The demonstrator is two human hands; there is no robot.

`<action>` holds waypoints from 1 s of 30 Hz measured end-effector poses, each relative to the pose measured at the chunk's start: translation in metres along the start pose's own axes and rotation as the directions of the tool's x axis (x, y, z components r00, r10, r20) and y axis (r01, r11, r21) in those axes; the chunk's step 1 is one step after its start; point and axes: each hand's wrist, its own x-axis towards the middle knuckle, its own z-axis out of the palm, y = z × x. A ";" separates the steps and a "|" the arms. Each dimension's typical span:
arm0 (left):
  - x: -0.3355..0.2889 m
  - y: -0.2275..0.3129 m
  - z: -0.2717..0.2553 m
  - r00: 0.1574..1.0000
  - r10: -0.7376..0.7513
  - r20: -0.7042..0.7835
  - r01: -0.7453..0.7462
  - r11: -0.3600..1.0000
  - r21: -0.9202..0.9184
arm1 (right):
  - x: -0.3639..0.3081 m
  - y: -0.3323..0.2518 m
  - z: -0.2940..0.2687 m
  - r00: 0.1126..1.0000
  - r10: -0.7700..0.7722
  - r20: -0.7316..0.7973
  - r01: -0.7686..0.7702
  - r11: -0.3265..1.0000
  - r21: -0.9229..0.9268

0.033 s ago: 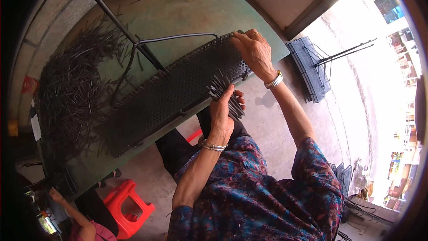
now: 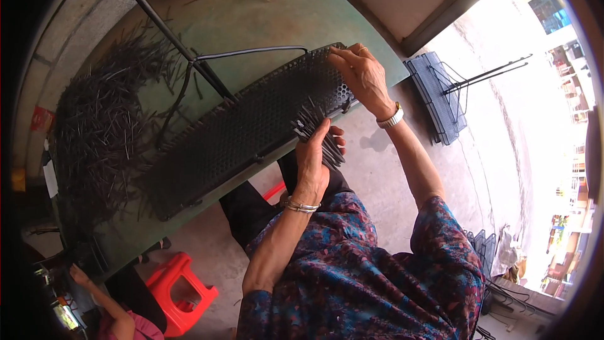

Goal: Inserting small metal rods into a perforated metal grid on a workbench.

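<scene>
Left hand [image 2: 313, 154]: grasping a bundle of thin black strips [image 2: 308, 116]; thumb across the top, fingers curled round the underside, strip ends fanning out above and below the grip. Position: just beyond the near edge of the desk [image 2: 251, 19], over the front rim of the panel. Metal bracelets [image 2: 302, 206] on this wrist.

Right hand [image 2: 363, 79]: fingers bent and drawn together at the right end of a long black perforated panel [image 2: 245, 116], by its far corner. Cannot tell whether a strip is pinched there; fingertips partly hidden. Wristwatch [image 2: 391, 116] with pale band on this wrist.

Panel: lies along the near edge of the desk, right end close to the desk's right corner; surface covered in rows of small round holes. Strip-like tips show along part of its far long side. Black metal pole [image 2: 151, 12] with branching braces runs from the panel's far side toward upper left, across the desk.

Loose strips: large heap [image 2: 104, 119] over the left end of the desk, some scattered toward the panel. Red packet [image 2: 43, 119] near the desk's left edge.

Floor: red plastic stool [image 2: 182, 293] beyond the near left edge; dark mesh rack [image 2: 434, 97] past the right corner. Co-worker's hand [image 2: 78, 274] near the desk's near left corner.
</scene>
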 end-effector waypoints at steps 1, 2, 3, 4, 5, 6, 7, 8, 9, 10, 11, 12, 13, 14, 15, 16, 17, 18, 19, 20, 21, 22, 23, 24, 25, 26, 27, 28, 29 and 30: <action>0.000 0.001 -0.001 0.999 0.027 0.022 -0.028 1.000 0.001 | -0.004 -0.009 -0.013 0.987 0.104 0.123 -0.123 0.978 0.166; -0.001 0.002 -0.002 0.998 0.055 0.044 -0.055 0.998 0.001 | -0.008 -0.015 -0.021 0.987 0.104 0.124 -0.124 0.979 0.165; -0.001 0.002 -0.002 0.998 0.053 0.046 -0.053 0.999 0.003 | -0.013 -0.021 -0.029 0.921 0.154 0.357 -0.260 0.928 0.268; -0.002 0.003 -0.002 0.996 0.064 0.058 -0.065 0.998 0.026 | -0.018 -0.025 -0.033 0.803 0.161 0.574 -0.408 0.851 0.331; -0.003 0.004 -0.001 0.995 0.074 0.071 -0.078 0.996 0.048 | -0.029 -0.020 -0.025 0.875 0.011 0.485 -0.257 0.858 0.445; -0.004 0.004 0.000 0.995 0.072 0.073 -0.076 0.996 0.049 | -0.030 -0.022 -0.027 0.875 0.013 0.484 -0.258 0.859 0.443; -0.005 0.004 0.002 0.994 0.066 0.089 -0.074 0.993 0.092 | -0.030 -0.024 -0.030 0.829 0.035 0.558 -0.324 0.844 0.428; -0.005 0.003 0.003 0.993 0.060 0.103 -0.074 0.988 0.135 | -0.029 -0.026 -0.032 0.777 0.054 0.627 -0.387 0.826 0.409; -0.005 0.002 0.004 0.993 0.063 0.103 -0.076 0.988 0.136 | -0.028 -0.026 -0.035 0.737 0.055 0.674 -0.435 0.802 0.411; -0.006 0.000 0.005 0.993 0.058 0.103 -0.074 0.985 0.157 | -0.027 -0.023 -0.036 0.738 0.052 0.673 -0.433 0.801 0.413; -0.006 0.000 0.005 0.993 0.053 0.102 -0.071 0.981 0.178 | -0.026 -0.020 -0.037 0.732 0.021 0.682 -0.425 0.795 0.432; -0.007 0.000 0.005 0.993 0.053 0.103 -0.071 0.981 0.179 | -0.027 -0.018 -0.038 0.725 -0.006 0.689 -0.420 0.789 0.449; -0.007 0.002 0.006 0.992 0.045 0.119 -0.067 0.980 0.185 | -0.027 -0.018 -0.038 0.725 -0.005 0.688 -0.420 0.789 0.449; -0.008 0.002 0.006 0.990 0.037 0.134 -0.063 0.980 0.191 | -0.028 -0.017 -0.038 0.721 0.013 0.693 -0.452 0.767 0.456; -0.008 0.003 0.005 0.990 0.039 0.134 -0.064 0.979 0.191 | -0.028 -0.018 -0.038 0.716 0.028 0.698 -0.481 0.744 0.464; -0.007 0.003 0.005 0.992 0.037 0.121 -0.062 0.976 0.210 | -0.028 -0.019 -0.039 0.716 0.027 0.698 -0.481 0.743 0.465; -0.007 0.003 0.005 0.994 0.034 0.108 -0.058 0.972 0.228 | -0.028 -0.020 -0.041 0.712 0.068 0.698 -0.535 0.696 0.478; -0.007 0.003 0.005 0.994 0.034 0.106 -0.058 0.972 0.229 | -0.028 -0.022 -0.043 0.705 0.109 0.701 -0.588 0.643 0.491; -0.007 0.004 0.006 0.995 0.042 0.093 -0.061 0.977 0.207 | -0.029 -0.024 -0.044 0.705 0.109 0.701 -0.589 0.642 0.491; -0.007 0.004 0.006 0.996 0.050 0.079 -0.064 0.981 0.184 | -0.029 -0.025 -0.046 0.717 0.134 0.684 -0.597 0.626 0.502; -0.007 0.004 0.006 0.996 0.049 0.080 -0.063 0.981 0.185 | -0.030 -0.025 -0.048 0.729 0.161 0.666 -0.603 0.611 0.513; -0.006 0.003 0.006 0.995 0.045 0.091 -0.061 0.982 0.179 | -0.031 -0.023 -0.048 0.729 0.163 0.665 -0.604 0.610 0.512; -0.005 0.003 0.006 0.994 0.042 0.103 -0.059 0.983 0.173 | -0.032 -0.021 -0.048 0.743 0.176 0.646 -0.601 0.599 0.529; -0.004 0.001 0.006 0.994 0.041 0.104 -0.059 0.983 0.174 | -0.032 -0.018 -0.048 0.756 0.188 0.627 -0.598 0.588 0.545; -0.002 -0.001 0.004 0.996 0.036 0.078 -0.048 0.987 0.155 | -0.031 -0.015 -0.050 0.756 0.189 0.626 -0.598 0.588 0.545; -0.001 -0.003 0.002 0.998 0.031 0.052 -0.038 0.990 0.136 | -0.029 -0.012 -0.053 0.824 0.229 0.518 -0.529 0.636 0.562; 0.002 -0.004 0.000 0.998 0.029 0.052 -0.036 0.990 0.137 | -0.027 -0.010 -0.056 0.879 0.259 0.400 -0.460 0.683 0.567; 0.004 -0.004 -0.003 0.998 0.001 0.059 -0.008 0.993 0.118 | -0.022 -0.015 -0.060 0.903 0.303 0.305 -0.427 0.715 0.554; 0.006 -0.004 -0.006 0.997 -0.027 0.066 0.021 0.995 0.099 | -0.019 -0.011 -0.054 0.924 0.325 0.201 -0.381 0.746 0.545; 0.007 -0.005 -0.004 0.997 -0.031 0.069 0.024 0.995 0.101 | -0.017 -0.005 -0.049 0.934 0.345 0.091 -0.339 0.779 0.528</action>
